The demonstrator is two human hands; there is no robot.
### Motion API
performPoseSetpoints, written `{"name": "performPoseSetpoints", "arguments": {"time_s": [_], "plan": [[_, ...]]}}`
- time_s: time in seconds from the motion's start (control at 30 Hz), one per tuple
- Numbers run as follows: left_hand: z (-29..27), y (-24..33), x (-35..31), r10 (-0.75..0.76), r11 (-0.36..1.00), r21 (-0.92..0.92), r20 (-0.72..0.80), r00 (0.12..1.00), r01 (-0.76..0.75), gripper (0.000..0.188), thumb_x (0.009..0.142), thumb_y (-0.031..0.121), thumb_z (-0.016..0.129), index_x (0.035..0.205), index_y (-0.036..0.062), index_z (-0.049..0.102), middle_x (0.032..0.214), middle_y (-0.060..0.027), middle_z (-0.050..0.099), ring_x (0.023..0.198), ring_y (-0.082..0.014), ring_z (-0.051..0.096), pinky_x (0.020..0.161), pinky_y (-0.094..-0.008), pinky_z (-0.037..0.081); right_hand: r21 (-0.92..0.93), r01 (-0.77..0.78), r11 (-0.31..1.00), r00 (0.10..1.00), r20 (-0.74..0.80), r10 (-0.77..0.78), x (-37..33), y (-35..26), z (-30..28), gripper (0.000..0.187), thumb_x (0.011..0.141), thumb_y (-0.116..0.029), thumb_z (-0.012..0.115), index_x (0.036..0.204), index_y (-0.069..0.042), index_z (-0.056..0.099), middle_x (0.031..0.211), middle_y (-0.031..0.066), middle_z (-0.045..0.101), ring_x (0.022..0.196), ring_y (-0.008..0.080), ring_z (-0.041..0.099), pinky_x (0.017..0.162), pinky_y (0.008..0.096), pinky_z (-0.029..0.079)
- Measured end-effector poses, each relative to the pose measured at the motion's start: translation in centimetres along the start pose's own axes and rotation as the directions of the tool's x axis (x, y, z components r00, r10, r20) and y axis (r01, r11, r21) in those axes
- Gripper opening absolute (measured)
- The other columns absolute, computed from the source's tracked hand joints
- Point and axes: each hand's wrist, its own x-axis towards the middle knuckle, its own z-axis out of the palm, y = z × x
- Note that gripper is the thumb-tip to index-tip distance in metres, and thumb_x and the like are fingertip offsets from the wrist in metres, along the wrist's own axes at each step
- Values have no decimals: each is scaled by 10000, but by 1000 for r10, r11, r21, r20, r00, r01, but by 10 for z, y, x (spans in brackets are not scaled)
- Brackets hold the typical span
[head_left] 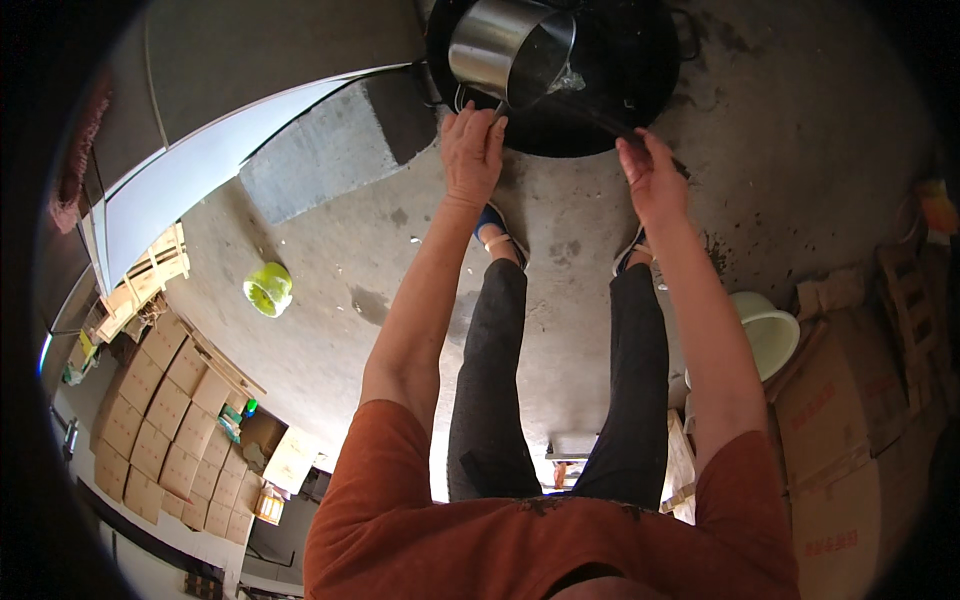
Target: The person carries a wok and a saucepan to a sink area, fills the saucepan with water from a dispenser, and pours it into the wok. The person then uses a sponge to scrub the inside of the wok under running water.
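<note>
A stainless steel pot lies tilted over a large black wok at the far side, its mouth facing right. My left hand is closed around the pot's handle at its near rim. My right hand grips a long dark handle that reaches left toward the pot's mouth. The working end of that tool is too dark to make out. Something pale and shiny shows at the pot's lip; I cannot tell what it is. The inside of the pot is mostly in shadow.
A grey board lies left of the wok. On the concrete floor sits a yellow-green container. Stacked cartons stand at the lower left. To the right are a pale basin and large cardboard boxes.
</note>
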Motion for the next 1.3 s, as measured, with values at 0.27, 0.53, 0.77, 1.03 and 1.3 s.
{"name": "performPoseSetpoints", "arguments": {"time_s": [0.27, 0.53, 0.77, 1.03, 1.3], "plan": [[7, 3, -2, -42, 999, -14, -28, 999, 42, 95, 794, 108, 636, 832, 43, 578, 796, -108, 586, 837, -360, 557, 768, -406, 423, -21, -7, 1000, 1000, 6, 7, -2, -6, -18, 194, 890, -82, 558, 998, 76, 529, 976, 189, 599, 883, 271, 632, 807, 318, 564], [-4, 29, -20, -429, 784, -435, 134, 893, 443, 74, 862, 84, 570, 831, 19, 552, 765, -24, 505, 690, -132, 468, 684, -257, 385, -480, 233, 846, 954, 282, -102, -62, -37, 43, 227, 894, -107, 563, 1034, 70, 590, 929, 155, 626, 836, 219, 648, 764, 279, 553], [-10, 67, -31, -575, -75, -921, 353, 738, 382, 58, 841, 78, 524, 804, 47, 557, 781, 14, 496, 715, -80, 442, 709, -230, 362, -461, 886, -49, 359, 749, -557, -129, -87, 99, 160, 838, 6, 608, 986, -27, 661, 908, 79, 663, 809, 156, 634, 694, 248, 508], [4, 71, -6, -530, -274, -869, 494, 689, 413, 145, 897, 168, 514, 768, 101, 512, 681, 39, 433, 662, -77, 431, 851, -297, 429, -498, 867, -20, 467, 824, -321, -131, -67, 106, 168, 785, 40, 625, 947, 3, 652, 860, 97, 654, 762, 172, 628, 664, 266, 489], [4, 72, -7, -623, -21, -721, 551, 555, 693, 178, 894, 204, 563, 755, 95, 543, 682, 45, 454, 663, -36, 458, 767, -253, 477, -675, 414, 611, 909, 336, -244, -50, -51, 89, 152, 877, -80, 570, 965, 2, 663, 898, 72, 657, 727, 127, 644, 655, 216, 506]]}}
